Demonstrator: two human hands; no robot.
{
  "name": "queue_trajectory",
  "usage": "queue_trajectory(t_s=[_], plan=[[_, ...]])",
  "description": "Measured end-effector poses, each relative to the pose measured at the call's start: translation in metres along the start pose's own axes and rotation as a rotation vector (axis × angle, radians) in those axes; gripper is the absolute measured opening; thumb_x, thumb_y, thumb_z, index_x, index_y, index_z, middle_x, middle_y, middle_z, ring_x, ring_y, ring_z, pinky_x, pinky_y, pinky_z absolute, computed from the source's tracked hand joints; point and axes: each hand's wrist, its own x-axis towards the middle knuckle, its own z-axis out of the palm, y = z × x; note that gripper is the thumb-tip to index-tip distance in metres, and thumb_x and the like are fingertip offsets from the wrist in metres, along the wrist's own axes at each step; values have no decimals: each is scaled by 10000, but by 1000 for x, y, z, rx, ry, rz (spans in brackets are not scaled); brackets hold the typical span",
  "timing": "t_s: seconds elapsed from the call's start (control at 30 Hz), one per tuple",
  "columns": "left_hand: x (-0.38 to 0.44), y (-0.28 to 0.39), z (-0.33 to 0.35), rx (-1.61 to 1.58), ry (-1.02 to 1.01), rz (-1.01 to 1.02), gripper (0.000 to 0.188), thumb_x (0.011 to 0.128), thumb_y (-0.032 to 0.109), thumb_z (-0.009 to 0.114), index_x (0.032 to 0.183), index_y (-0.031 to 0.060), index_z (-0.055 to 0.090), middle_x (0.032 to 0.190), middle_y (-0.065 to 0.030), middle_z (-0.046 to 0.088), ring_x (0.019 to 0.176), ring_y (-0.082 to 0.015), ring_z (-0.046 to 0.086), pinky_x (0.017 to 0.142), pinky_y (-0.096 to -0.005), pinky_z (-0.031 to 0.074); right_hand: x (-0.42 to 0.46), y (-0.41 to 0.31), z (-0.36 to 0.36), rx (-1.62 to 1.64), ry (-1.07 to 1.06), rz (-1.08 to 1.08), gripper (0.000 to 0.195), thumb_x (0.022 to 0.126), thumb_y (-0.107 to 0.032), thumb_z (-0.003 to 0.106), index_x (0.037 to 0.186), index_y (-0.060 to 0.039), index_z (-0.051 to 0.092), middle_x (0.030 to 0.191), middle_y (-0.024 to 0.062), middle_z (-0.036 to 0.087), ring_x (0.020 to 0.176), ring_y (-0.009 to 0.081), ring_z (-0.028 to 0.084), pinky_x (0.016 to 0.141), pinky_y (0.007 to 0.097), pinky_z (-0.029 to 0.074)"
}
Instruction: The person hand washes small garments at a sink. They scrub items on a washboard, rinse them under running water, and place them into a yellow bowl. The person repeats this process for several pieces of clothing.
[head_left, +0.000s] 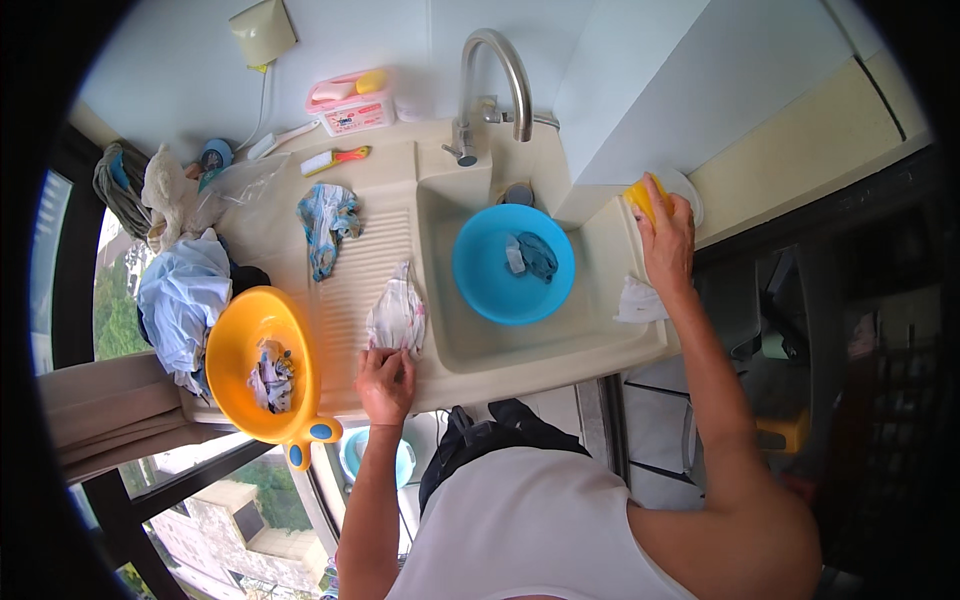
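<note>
My left hand (385, 382) pinches the near end of a white cloth garment (397, 311) with pinkish marks, lying on the ribbed washboard (349, 330) left of the sink. In my right hand (670, 238) is a yellow bar of soap (646, 198), held above the sink's right rim beside a white round dish (684, 193). A blue-patterned garment (330, 221) lies crumpled higher up on the washboard. In the sink basin (480, 349), a blue plastic basin (480, 292) holds dark teal cloth (537, 259) and a small white piece.
A yellow basin (225, 360) with wet patterned cloth stands at the left edge near piled clothes (186, 289). A faucet (517, 90) arches over the sink. Behind lie a scrub brush (334, 160), a white brush (282, 139) and a pink soap box (352, 109). White cloth (640, 301) hangs on the right rim.
</note>
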Motion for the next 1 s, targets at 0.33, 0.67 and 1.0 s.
queue_trajectory(t_s=[0.33, 0.67, 1.0], plan=[[3, 1, -2, 23, -14, 16, 55, 861, 57, 809, 820, 70, 775, 868, -50, 700, 817, -291, 638, 703, -421, 548, 29, 97, 35, -349, -103, 205, 541, 1069, -325, 657, 1600, -303, 555, 1372, 208, 617, 1238, 408, 627, 1117, 524, 459], [-1, -3, -2, 17, -35, -55, 24, 855, 104, 819, 858, 101, 796, 883, -43, 705, 855, -294, 658, 724, -441, 548, 32, 55, 9, -16, 181, -61, 353, 1107, -167, 587, 1446, -103, 664, 1304, 185, 675, 1133, 371, 691, 952, 467, 568], [2, -6, -30, 55, -269, 116, 558, 846, 190, 825, 1381, 110, 685, 1372, -125, 659, 1269, -336, 629, 1064, -497, 524, -49, -270, 193, 521, -305, -265, 414, 1024, -352, 746, 1283, -47, 639, 1121, 191, 665, 819, 346, 729, 684, 464, 593]])
